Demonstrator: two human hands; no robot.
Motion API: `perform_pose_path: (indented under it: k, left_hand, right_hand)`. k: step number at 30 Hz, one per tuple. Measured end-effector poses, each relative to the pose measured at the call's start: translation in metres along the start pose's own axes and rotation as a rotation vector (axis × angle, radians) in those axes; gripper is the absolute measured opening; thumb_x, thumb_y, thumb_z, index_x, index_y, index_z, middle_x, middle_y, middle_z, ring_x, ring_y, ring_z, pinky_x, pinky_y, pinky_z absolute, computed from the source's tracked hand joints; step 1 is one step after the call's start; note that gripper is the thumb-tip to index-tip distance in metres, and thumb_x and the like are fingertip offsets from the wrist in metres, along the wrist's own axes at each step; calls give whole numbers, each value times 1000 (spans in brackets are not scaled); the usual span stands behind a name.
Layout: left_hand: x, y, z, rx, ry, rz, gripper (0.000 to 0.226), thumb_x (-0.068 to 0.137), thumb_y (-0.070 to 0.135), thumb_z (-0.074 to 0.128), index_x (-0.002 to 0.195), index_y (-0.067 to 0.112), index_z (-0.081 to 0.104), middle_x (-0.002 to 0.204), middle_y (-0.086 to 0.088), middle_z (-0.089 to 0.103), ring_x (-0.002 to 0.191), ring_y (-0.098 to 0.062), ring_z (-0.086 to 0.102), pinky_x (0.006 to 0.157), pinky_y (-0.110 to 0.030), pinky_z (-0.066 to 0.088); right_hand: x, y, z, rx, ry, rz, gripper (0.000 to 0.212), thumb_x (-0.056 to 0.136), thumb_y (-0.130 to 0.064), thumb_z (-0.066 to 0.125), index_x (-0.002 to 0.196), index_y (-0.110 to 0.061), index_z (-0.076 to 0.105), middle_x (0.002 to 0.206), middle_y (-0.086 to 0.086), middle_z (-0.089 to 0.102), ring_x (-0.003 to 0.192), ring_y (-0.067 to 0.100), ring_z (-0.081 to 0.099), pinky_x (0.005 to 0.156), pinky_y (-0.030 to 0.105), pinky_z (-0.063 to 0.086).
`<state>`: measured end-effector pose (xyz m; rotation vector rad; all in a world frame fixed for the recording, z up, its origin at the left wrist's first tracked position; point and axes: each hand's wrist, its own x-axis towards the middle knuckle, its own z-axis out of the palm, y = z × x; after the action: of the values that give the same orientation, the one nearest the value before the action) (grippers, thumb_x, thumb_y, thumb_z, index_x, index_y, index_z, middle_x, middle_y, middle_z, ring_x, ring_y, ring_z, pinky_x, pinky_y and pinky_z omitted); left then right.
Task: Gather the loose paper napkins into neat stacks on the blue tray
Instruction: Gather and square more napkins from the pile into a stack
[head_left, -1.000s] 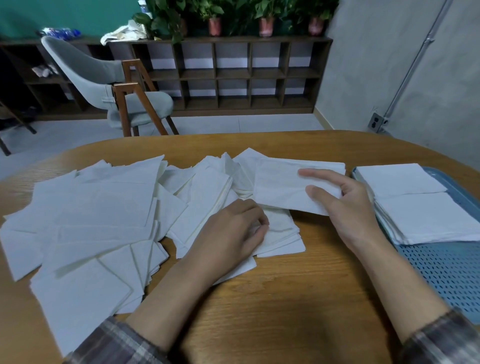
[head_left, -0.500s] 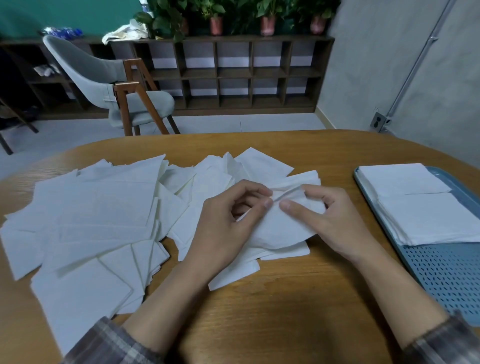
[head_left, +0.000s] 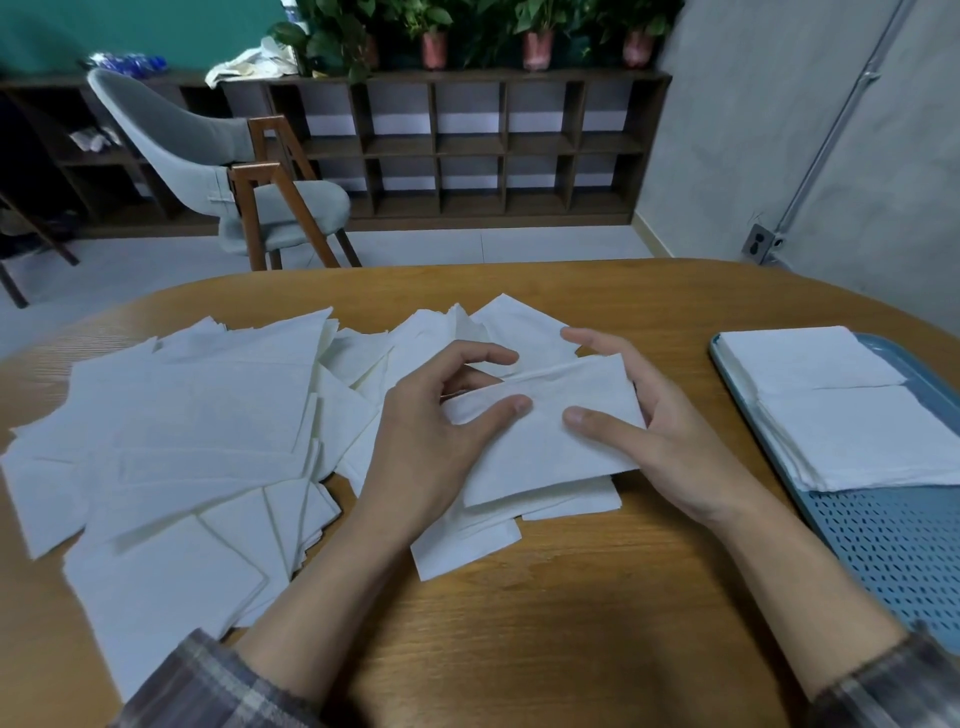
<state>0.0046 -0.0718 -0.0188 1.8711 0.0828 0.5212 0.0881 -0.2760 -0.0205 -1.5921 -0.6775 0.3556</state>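
Head view: nearest the camera, two plaid sleeves (head_left: 208, 686) frame the bottom edge, and bare forearms reach forward from them over the wooden table (head_left: 545, 623). The left hand (head_left: 436, 436) and the right hand (head_left: 670, 436) meet at the middle of the table on one folded napkin (head_left: 550, 457), which is held at a tilt above a small heap of napkins (head_left: 467, 545) lying on the wood. The left hand pinches the napkin's left end — thumb on top, fingers curled behind the far edge. The right hand grips the right end, its thumb flat on the upper face and its fingers round the far side, the index finger stretched out beyond the top edge. The two thumb tips lie near each other but apart.

To the left of the hands the loose napkins (head_left: 197, 431) spread over the table in an overlapping, unordered layer from the near edge to about mid-table. To the right, well apart from the held napkin, the blue tray (head_left: 893, 561) sits at the table's right edge. Its perforated floor shows at the near end, and two neat stacks of napkins (head_left: 857, 436) lie one behind the other on its far part, touching.

Beyond the table a grey chair (head_left: 208, 156) with wooden legs stands on a pale floor. Behind it a low dark cubby shelf (head_left: 467, 145) runs along the wall with potted plants (head_left: 535, 36) on top, and a wall socket (head_left: 761, 241) sits low on the grey wall to the right.
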Motion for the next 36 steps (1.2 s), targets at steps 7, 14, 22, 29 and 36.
perform_pose_path:
  k: [7, 14, 22, 29, 36]
  left_hand:
    - [0, -3, 1, 129, 72, 133, 39, 85, 22, 88, 120, 30, 71, 97, 15, 72, 101, -7, 69, 81, -12, 49]
    - [2, 9, -6, -201, -126, -240, 50, 86, 53, 75, 133, 50, 59, 105, 13, 75, 96, -2, 73, 75, -16, 56]
    - [3, -6, -4, -61, -24, -95, 53, 92, 30, 82, 136, 43, 55, 117, 10, 73, 96, -8, 73, 75, -25, 59]
    - [-6, -19, 11, 267, -40, 219, 71, 84, 36, 89, 140, 33, 44, 133, 15, 49, 113, -8, 57, 88, -13, 47]
    - [-9, -31, 14, 583, -443, 270, 21, 92, 45, 76, 108, 33, 73, 103, 19, 65, 96, -3, 58, 82, -34, 53]
  right_hand:
    - [0, -1, 0, -52, 24, -17, 67, 96, -17, 73, 145, -54, 47, 135, -12, 66, 123, 13, 66, 94, 34, 58]
    - [4, 0, -6, 296, 87, -55, 81, 90, -4, 77, 147, -51, 43, 122, 7, 73, 116, 31, 71, 91, 46, 61]
    - [2, -1, -12, 276, -71, 44, 35, 90, -13, 76, 123, -26, 77, 132, -3, 71, 128, 24, 65, 96, 36, 59]
    - [8, 9, -20, -73, 340, -35, 38, 90, -6, 79, 118, -31, 78, 124, -20, 74, 123, -3, 63, 105, 28, 49]
    - [6, 10, -19, -203, 337, -53, 38, 92, -8, 78, 119, -34, 77, 123, -27, 72, 124, -11, 58, 101, 13, 42]
